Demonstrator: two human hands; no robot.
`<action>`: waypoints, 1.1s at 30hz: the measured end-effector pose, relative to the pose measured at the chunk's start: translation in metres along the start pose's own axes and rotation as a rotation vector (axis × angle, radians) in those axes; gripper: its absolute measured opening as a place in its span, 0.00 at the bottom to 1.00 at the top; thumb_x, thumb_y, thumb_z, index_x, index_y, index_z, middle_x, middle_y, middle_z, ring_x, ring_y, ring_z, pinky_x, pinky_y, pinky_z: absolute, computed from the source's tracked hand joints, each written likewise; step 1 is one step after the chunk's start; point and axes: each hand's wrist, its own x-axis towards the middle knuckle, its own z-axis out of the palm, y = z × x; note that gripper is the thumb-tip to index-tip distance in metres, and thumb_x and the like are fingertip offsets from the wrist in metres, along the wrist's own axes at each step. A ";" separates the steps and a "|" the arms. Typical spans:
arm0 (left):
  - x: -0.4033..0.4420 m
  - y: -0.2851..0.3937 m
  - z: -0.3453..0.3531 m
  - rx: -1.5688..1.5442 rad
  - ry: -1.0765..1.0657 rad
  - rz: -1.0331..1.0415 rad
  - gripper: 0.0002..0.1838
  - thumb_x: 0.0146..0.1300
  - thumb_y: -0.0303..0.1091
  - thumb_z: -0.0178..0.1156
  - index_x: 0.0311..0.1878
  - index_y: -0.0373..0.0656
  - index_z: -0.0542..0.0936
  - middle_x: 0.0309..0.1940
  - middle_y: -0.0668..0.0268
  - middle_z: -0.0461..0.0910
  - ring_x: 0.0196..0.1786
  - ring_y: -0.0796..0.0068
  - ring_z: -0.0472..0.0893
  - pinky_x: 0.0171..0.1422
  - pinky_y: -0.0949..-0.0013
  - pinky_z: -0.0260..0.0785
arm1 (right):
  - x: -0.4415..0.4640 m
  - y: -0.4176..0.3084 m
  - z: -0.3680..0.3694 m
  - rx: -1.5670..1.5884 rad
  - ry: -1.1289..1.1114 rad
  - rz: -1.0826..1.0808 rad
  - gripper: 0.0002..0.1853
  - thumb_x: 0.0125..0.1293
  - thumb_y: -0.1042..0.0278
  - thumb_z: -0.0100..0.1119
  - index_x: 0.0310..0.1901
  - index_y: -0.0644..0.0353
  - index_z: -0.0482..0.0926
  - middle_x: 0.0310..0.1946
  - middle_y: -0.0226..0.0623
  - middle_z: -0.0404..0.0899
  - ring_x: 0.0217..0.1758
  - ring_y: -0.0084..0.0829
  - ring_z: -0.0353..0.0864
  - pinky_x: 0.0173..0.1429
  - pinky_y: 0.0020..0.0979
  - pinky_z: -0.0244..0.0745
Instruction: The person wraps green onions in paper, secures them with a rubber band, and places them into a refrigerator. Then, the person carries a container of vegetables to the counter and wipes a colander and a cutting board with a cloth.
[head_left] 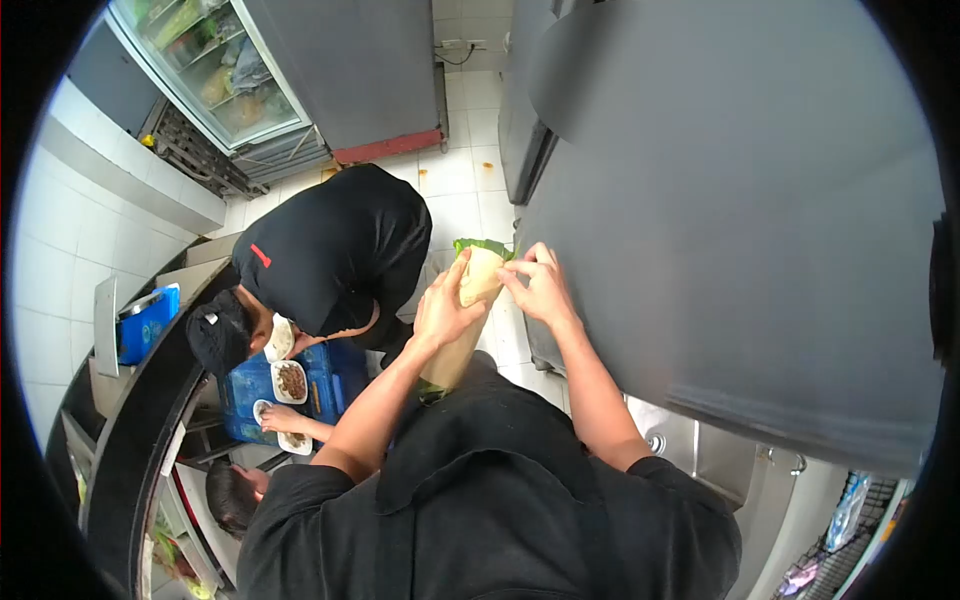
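Head view: L hand (443, 312) clamped on leafy bundle (481, 278), R hand (545, 290) pinching edge — bowl (277, 371) w/ brown food (291, 382).

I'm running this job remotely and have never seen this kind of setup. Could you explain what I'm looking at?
No machine here: a person works with two bare hands. The single picture comes from a camera on their head, facing forward and down, so their dark clothing fills the bottom.

Their left hand is wrapped around a long pale bundle with green leaf at its upper end. Their right hand has its fingertips at that end. I can't tell exactly what the bundle is.

To the left, white bowls of food sit on a blue surface. A co-worker in black bends over it; another person's arm reaches in from below. A big grey surface fills the right.
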 end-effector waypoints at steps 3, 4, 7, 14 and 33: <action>0.030 -0.002 -0.012 -0.007 -0.017 -0.084 0.53 0.50 0.45 0.74 0.82 0.59 0.61 0.59 0.45 0.79 0.60 0.42 0.82 0.65 0.48 0.75 | 0.040 0.001 0.001 -0.178 0.042 -0.100 0.14 0.70 0.52 0.65 0.42 0.53 0.90 0.37 0.41 0.76 0.46 0.44 0.81 0.50 0.43 0.76; 0.044 -0.004 -0.016 -0.019 -0.022 -0.094 0.53 0.50 0.43 0.74 0.81 0.54 0.62 0.60 0.44 0.79 0.61 0.43 0.81 0.67 0.50 0.74 | 0.054 0.005 0.002 -0.182 0.041 -0.108 0.14 0.70 0.52 0.65 0.42 0.53 0.90 0.37 0.41 0.76 0.46 0.44 0.81 0.50 0.43 0.76; 0.087 -0.017 -0.029 -0.038 0.000 -0.117 0.53 0.50 0.42 0.75 0.81 0.48 0.63 0.62 0.43 0.79 0.64 0.44 0.80 0.71 0.54 0.72 | 0.097 0.021 0.018 0.005 -0.015 -0.068 0.15 0.73 0.53 0.62 0.42 0.56 0.88 0.37 0.44 0.79 0.42 0.46 0.83 0.46 0.44 0.77; 0.178 -0.061 -0.085 -0.379 0.172 -0.192 0.54 0.54 0.41 0.76 0.82 0.43 0.59 0.72 0.45 0.73 0.74 0.55 0.74 0.77 0.60 0.66 | 0.191 -0.024 0.055 0.384 -0.456 0.249 0.11 0.77 0.60 0.61 0.44 0.60 0.83 0.23 0.32 0.79 0.25 0.24 0.78 0.32 0.33 0.74; 0.314 -0.181 -0.214 -0.403 0.771 -0.534 0.62 0.55 0.51 0.75 0.86 0.51 0.45 0.70 0.36 0.71 0.67 0.35 0.77 0.70 0.49 0.73 | 0.532 -0.177 0.159 -0.001 -1.259 -0.303 0.15 0.78 0.56 0.58 0.55 0.57 0.83 0.18 0.36 0.76 0.13 0.26 0.73 0.21 0.34 0.69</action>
